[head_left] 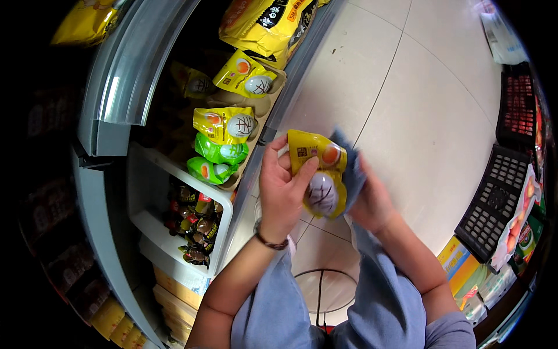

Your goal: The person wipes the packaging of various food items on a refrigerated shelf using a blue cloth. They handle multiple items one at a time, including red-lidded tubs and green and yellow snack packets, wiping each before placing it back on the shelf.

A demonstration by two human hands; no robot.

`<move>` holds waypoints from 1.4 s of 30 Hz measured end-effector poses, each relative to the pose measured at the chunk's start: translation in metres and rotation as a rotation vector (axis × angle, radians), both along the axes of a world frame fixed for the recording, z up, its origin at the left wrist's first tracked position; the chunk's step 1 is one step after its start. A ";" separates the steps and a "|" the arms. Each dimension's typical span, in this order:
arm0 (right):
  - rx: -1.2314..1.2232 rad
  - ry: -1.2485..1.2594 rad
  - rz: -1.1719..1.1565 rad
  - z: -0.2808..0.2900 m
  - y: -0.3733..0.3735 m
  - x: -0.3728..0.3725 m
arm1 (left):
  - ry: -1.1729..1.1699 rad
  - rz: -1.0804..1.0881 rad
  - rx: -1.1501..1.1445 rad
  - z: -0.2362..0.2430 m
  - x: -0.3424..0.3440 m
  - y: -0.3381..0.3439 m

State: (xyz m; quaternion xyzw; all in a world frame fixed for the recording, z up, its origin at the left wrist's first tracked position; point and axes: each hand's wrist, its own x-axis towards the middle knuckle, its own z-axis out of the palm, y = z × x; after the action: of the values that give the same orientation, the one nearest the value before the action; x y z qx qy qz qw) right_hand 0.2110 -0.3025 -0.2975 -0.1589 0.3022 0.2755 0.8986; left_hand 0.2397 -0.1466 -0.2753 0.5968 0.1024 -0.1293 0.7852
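Note:
In front of my knees, my left hand (280,189) grips a yellow pouch with an egg in it (323,195), thumb across its front. My right hand (375,200) is closed around a blue-grey cloth (352,174), which lies against the pouch's right side and back. Part of the right fingers is hidden behind the cloth. To the left, a yellow egg pouch (224,125) and two green ones, an upper one (220,149) and a lower one (209,170), rest on a cardboard egg tray (263,106). Another yellow pouch (244,75) stands farther back on it.
A white bin (225,200) with several small dark wrapped packs (197,227) sits below the tray. Large yellow bags (261,26) fill the far shelf. A sliding glass door (125,75) borders the left. Black crates (494,198) stand right, across the tiled floor (430,116).

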 end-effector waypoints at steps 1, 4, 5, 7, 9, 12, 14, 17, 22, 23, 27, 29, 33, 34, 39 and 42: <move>0.075 -0.050 0.087 0.000 0.008 -0.004 | -0.106 0.081 0.078 -0.010 -0.001 -0.009; -0.084 -0.100 0.111 0.006 0.011 0.001 | -0.201 0.127 0.483 -0.012 -0.009 -0.012; -0.094 -0.104 0.084 0.008 0.011 0.003 | -0.290 0.092 0.548 -0.012 -0.014 -0.011; -0.110 -0.116 0.035 0.012 0.012 0.006 | -0.363 -0.024 0.587 -0.010 -0.026 -0.020; -0.113 -0.142 0.005 0.011 0.017 0.005 | -0.479 -0.185 0.847 -0.009 -0.025 -0.021; -0.166 -0.123 0.014 0.002 0.020 0.001 | -0.588 -0.176 0.870 -0.017 -0.022 -0.015; -0.244 -0.151 0.049 -0.002 0.021 -0.004 | -0.561 -0.216 0.834 -0.018 -0.023 -0.014; -0.324 -0.086 0.098 0.005 0.018 -0.003 | -0.357 -0.185 0.564 -0.019 -0.022 -0.010; -0.425 -0.018 0.100 0.008 0.013 -0.003 | 0.154 -0.198 -0.105 -0.014 -0.004 0.015; -0.495 -0.010 0.060 0.005 0.015 0.000 | 0.142 -0.244 -0.009 -0.009 -0.003 0.019; -0.660 -0.113 0.060 -0.007 0.012 0.000 | 0.051 -0.302 0.268 0.011 -0.006 0.021; -0.738 -0.186 -0.007 -0.018 0.011 -0.001 | -0.029 -0.290 0.363 0.021 -0.009 0.016; -0.835 -0.138 -0.004 -0.016 0.018 0.008 | -0.353 -0.245 0.586 0.025 -0.012 0.023; -0.862 -0.099 0.072 -0.008 0.018 0.013 | -0.351 -0.091 0.542 0.035 -0.008 0.030; -0.813 -0.014 0.101 -0.018 0.008 0.005 | -0.399 0.401 0.903 0.042 0.047 0.101; -0.725 0.034 0.076 -0.012 0.010 0.002 | -0.506 0.446 1.197 0.032 0.078 0.142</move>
State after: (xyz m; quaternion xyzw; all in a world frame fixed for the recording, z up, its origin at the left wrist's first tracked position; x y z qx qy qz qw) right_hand 0.2127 -0.2920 -0.3099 -0.4739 0.3890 0.1861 0.7678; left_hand 0.3181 -0.0050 -0.2430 0.9045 0.0903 0.2575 0.3278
